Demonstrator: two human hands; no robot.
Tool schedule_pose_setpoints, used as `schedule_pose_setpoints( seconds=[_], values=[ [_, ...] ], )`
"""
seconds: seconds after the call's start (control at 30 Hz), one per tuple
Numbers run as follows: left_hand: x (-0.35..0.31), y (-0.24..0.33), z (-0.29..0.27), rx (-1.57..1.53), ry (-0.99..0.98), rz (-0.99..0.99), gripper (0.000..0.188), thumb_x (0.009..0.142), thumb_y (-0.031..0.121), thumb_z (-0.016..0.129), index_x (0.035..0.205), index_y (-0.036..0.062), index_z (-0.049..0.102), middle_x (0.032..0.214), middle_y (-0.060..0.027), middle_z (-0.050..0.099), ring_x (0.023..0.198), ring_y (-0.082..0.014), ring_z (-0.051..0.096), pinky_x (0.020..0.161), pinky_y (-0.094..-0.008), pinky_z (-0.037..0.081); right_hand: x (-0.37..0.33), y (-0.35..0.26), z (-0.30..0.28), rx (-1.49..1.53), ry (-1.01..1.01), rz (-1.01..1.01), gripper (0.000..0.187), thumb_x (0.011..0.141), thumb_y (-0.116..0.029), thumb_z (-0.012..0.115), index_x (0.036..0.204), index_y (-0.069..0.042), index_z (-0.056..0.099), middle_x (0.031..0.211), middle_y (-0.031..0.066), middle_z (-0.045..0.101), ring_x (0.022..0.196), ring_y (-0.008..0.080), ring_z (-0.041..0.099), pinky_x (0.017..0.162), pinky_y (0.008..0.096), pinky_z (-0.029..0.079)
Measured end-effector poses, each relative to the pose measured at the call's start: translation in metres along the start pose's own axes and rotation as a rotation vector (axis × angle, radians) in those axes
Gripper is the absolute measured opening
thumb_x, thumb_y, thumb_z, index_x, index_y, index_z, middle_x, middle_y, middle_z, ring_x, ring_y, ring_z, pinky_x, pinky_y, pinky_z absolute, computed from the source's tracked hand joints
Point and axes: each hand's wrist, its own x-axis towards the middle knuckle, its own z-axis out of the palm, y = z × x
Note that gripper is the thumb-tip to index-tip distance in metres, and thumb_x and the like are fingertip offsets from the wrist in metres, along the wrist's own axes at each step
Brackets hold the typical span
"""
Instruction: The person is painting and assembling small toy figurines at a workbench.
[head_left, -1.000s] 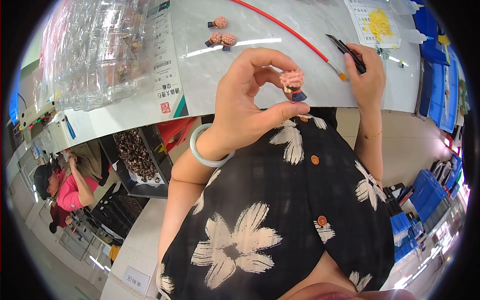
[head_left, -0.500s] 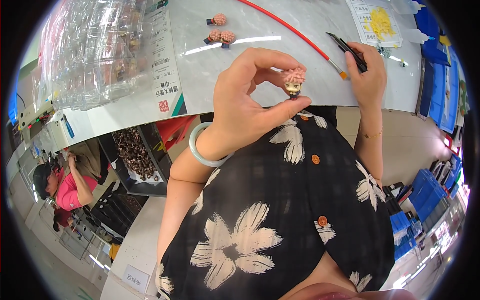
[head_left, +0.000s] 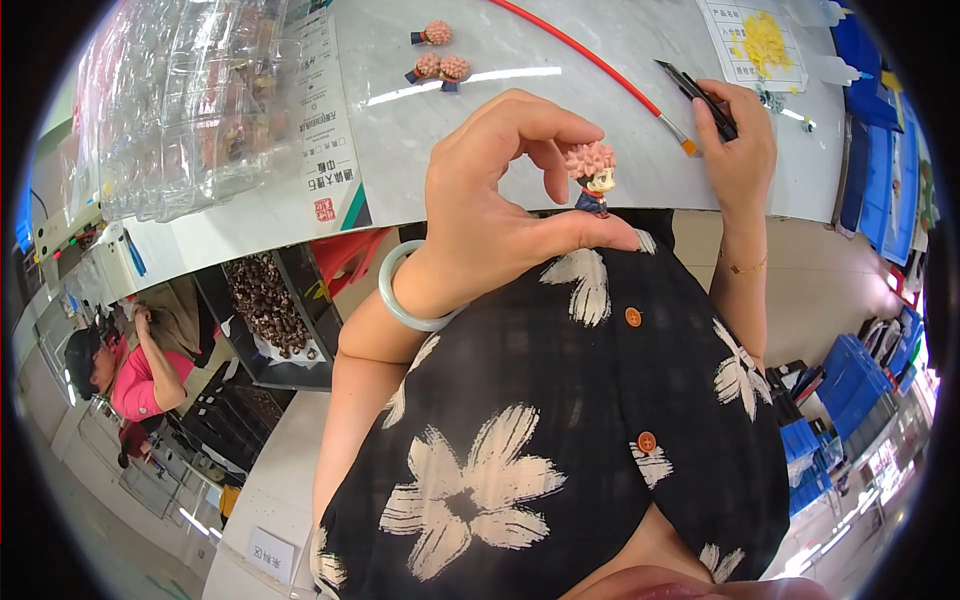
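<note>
In my left hand (head_left: 500,200) a small figurine (head_left: 592,180) with spiky pink hair and dark blue clothes is gripped upright, its base on the thumb and the fingertips at its head. Its face is turned toward the right. My right hand (head_left: 738,140) rests on the table, fingers closed around a slim black pointed tool (head_left: 690,88) whose exact kind I cannot make out. Beside that hand lies a red-handled paintbrush (head_left: 610,75) with orange bristles. Several more pink-haired pieces (head_left: 436,34) lie on the table beyond my left hand.
Stacked clear plastic trays (head_left: 190,110) stand at the left of the grey table (head_left: 420,150). At the far right are a paper sheet (head_left: 740,70) with yellow scraps (head_left: 765,42) and squeeze bottles (head_left: 835,70). A dark bin (head_left: 290,370) of small brown parts sits lower left; another person works beyond it.
The figurine has turned in my left fingers, its face now pointing more to the right, and it sits slightly lower. My right hand has barely moved.
</note>
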Motion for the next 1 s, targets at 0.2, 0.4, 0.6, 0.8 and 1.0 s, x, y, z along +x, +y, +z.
schedule_pose_setpoints(
  seconds=[0.2, 0.4, 0.6, 0.8, 1.0],
  values=[
    [0.0, -0.001, 0.0, 0.003, 0.002, -0.006, 0.062, 0.047, 0.016, 0.085, 0.095, -0.0023, 0.05, 0.09, -0.0066, 0.053, 0.078, -0.011, 0.052, 0.071, -0.0215, 0.044, 0.001, 0.0, 0.001, 0.0, -0.017, 0.022, 0.015, 0.076, -0.01, 0.059, 0.09, -0.005, 0.06, 0.082, 0.0045, 0.058, 0.073, 0.0156, 0.054, 0.069, 0.0252, 0.043],
    [0.002, -0.004, 0.005, -0.013, 0.078, 0.026, 0.051, 0.05, 0.015, 0.083, 0.088, -0.0005, 0.053, 0.083, -0.0064, 0.054, 0.065, -0.0102, 0.051, 0.06, -0.02, 0.043, 0.0, 0.0, 0.002, -0.014, -0.007, 0.006, 0.015, 0.076, -0.011, 0.059, 0.09, -0.006, 0.06, 0.083, 0.0042, 0.058, 0.073, 0.0155, 0.055, 0.069, 0.025, 0.043],
    [0.003, -0.006, 0.011, -0.03, 0.147, 0.104, 0.046, 0.054, 0.005, 0.079, 0.091, -0.0018, 0.054, 0.082, -0.0073, 0.055, 0.066, -0.0117, 0.055, 0.06, -0.0213, 0.047, -0.001, 0.0, 0.003, -0.007, -0.01, 0.026, 0.015, 0.075, -0.011, 0.059, 0.09, -0.006, 0.06, 0.083, 0.0037, 0.058, 0.073, 0.0152, 0.054, 0.069, 0.0248, 0.043],
    [0.002, -0.003, 0.005, -0.009, 0.035, 0.075, 0.05, 0.055, 0.001, 0.079, 0.097, -0.0033, 0.053, 0.086, -0.0071, 0.053, 0.074, -0.0116, 0.055, 0.066, -0.0217, 0.047, -0.001, 0.0, 0.003, 0.011, -0.015, 0.041, 0.015, 0.075, -0.012, 0.059, 0.09, -0.007, 0.06, 0.083, 0.0031, 0.058, 0.074, 0.015, 0.054, 0.069, 0.0246, 0.042],
    [0.0, -0.002, 0.005, 0.01, 0.031, -0.008, 0.051, 0.053, 0.004, 0.081, 0.096, -0.0037, 0.054, 0.085, -0.0057, 0.053, 0.075, -0.0105, 0.055, 0.065, -0.0204, 0.047, -0.001, 0.001, 0.004, 0.011, -0.007, 0.028, 0.016, 0.075, -0.012, 0.059, 0.09, -0.007, 0.06, 0.084, 0.003, 0.058, 0.074, 0.0151, 0.054, 0.07, 0.0249, 0.042]
  ],
)
